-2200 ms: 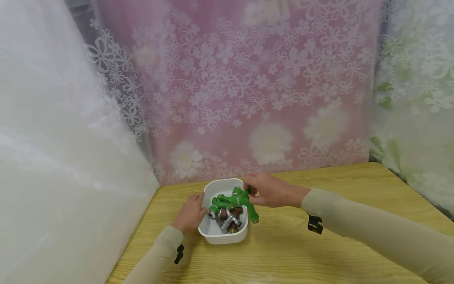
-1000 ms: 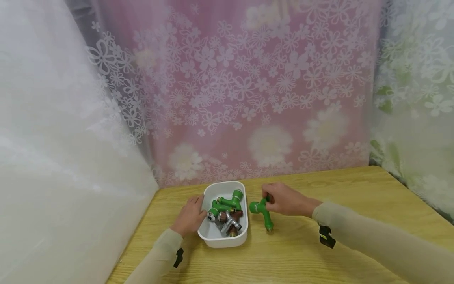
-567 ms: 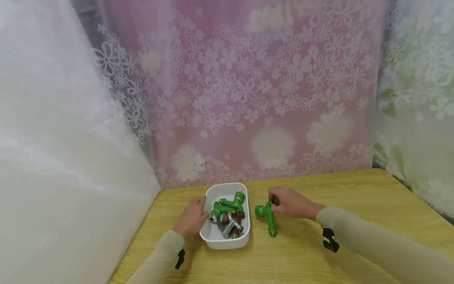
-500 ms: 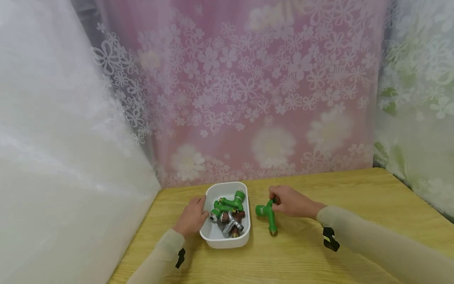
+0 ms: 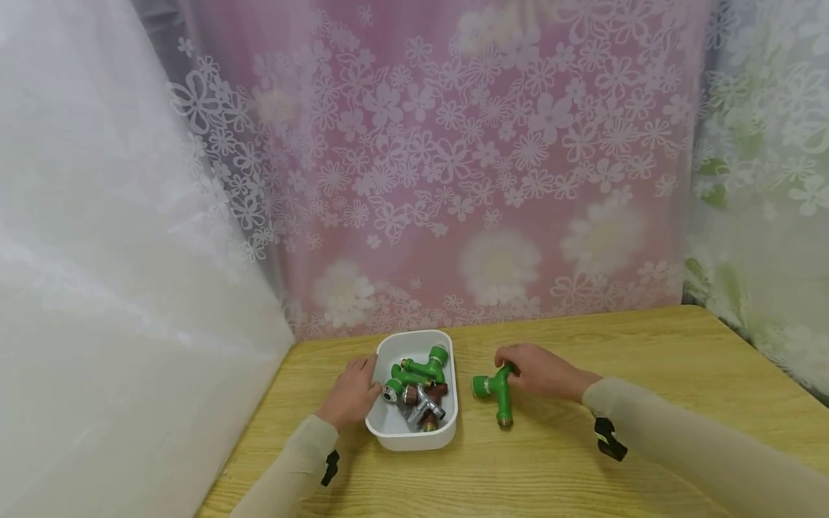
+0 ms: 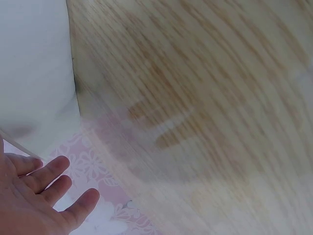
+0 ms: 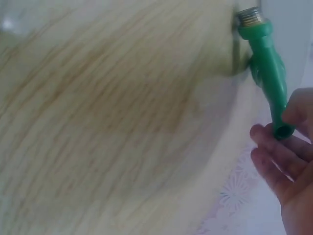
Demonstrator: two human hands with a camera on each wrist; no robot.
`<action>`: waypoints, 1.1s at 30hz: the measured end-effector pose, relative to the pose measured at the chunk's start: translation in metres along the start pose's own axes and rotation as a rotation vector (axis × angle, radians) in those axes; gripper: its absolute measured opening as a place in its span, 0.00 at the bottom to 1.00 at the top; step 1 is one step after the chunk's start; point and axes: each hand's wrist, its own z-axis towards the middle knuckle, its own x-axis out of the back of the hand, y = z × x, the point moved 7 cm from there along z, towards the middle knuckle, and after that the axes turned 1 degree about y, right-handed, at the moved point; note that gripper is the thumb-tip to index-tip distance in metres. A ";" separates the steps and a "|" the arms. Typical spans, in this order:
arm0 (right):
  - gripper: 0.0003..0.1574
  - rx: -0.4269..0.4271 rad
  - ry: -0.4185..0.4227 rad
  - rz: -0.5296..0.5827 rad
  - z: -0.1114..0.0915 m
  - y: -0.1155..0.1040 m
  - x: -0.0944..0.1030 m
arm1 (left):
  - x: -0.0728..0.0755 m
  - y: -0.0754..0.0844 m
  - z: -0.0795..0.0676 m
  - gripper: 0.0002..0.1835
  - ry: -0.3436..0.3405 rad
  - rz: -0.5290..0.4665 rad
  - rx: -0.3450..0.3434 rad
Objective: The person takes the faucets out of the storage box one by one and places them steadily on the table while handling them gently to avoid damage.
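Observation:
My left hand (image 5: 350,392) lies along the left side of a white tub (image 5: 414,440), fingertips at its rim. In the left wrist view its fingers (image 6: 51,174) are loosely extended beside the white wall. The tub holds green taps (image 5: 424,368), a chrome tap (image 5: 425,408) and brown tap pieces (image 5: 440,392), partly covering one another. Right of the tub, my right hand (image 5: 544,370) pinches another green tap (image 5: 501,396) by its upper end, low over the table. The right wrist view shows the thumb on this tap and its brass threaded end (image 7: 250,17) near the tabletop.
The wooden table (image 5: 570,460) extends to the right and toward me. A pink flowered curtain (image 5: 479,180) hangs behind its back edge, a white sheet (image 5: 129,288) closes the left side, and a pale flowered curtain (image 5: 764,252) hangs at the right.
My right hand has carried the green tap from over the tub rightward and down to the table, and lately shifts slightly further right. The left hand stays at the tub.

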 end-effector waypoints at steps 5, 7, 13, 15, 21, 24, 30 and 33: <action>0.07 -0.023 -0.016 -0.126 -0.004 0.004 -0.004 | 0.002 0.001 0.000 0.33 0.001 0.000 0.004; 0.07 -0.012 -0.005 -0.170 -0.005 0.004 -0.005 | 0.003 0.001 0.000 0.33 0.000 -0.003 0.002; 0.08 0.001 0.001 -0.187 -0.008 0.006 -0.011 | 0.001 0.000 -0.001 0.33 -0.007 -0.005 0.006; 0.08 -0.001 -0.005 -0.170 -0.009 0.006 -0.012 | 0.000 -0.001 -0.001 0.33 -0.006 0.000 0.008; 0.11 -0.033 -0.034 -0.098 -0.014 0.000 -0.013 | 0.000 0.001 -0.002 0.33 -0.008 -0.003 -0.007; 0.20 -0.059 -0.054 -0.048 -0.013 -0.005 -0.014 | 0.002 0.003 -0.001 0.33 -0.009 -0.010 -0.011; 0.23 -0.041 -0.059 -0.063 -0.005 -0.015 -0.021 | 0.005 0.003 0.001 0.33 0.022 -0.006 -0.020; 0.17 -0.031 -0.061 -0.077 -0.003 -0.018 -0.026 | 0.002 0.003 -0.002 0.33 0.012 -0.007 -0.026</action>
